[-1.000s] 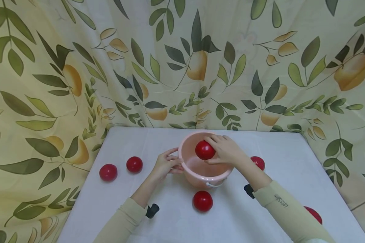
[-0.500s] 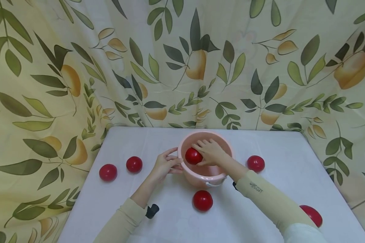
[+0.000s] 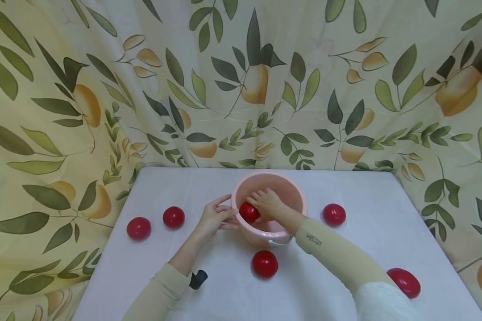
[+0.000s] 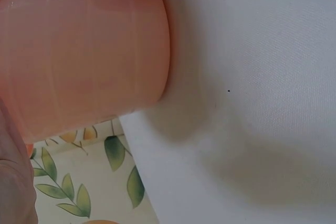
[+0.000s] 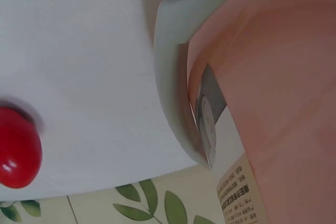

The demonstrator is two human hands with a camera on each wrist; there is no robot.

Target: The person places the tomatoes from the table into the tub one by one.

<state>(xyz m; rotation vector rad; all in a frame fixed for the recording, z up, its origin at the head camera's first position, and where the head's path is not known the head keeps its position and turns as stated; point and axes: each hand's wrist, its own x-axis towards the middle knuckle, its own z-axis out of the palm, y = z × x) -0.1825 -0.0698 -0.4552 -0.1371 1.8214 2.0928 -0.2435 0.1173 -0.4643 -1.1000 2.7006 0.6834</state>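
Note:
A pink bucket with a pale handle stands on the table, its mouth towards me. At its left rim my left hand holds on, thumb at the edge and fingers along the outer wall. Inside the bucket my right hand grips a smooth red tomato-like ball near the left inner wall. The left wrist view shows the bucket's side wall and part of the left hand. The right hand and the gripped ball are hidden in the right wrist view.
More red balls lie on the white table: two at the left, one before the bucket, one right of it and one by the right sleeve. A leaf-patterned curtain hangs behind.
My right hand has carried the red ball left and lower into the bucket. My left hand stays at the rim. The view has shifted slightly.

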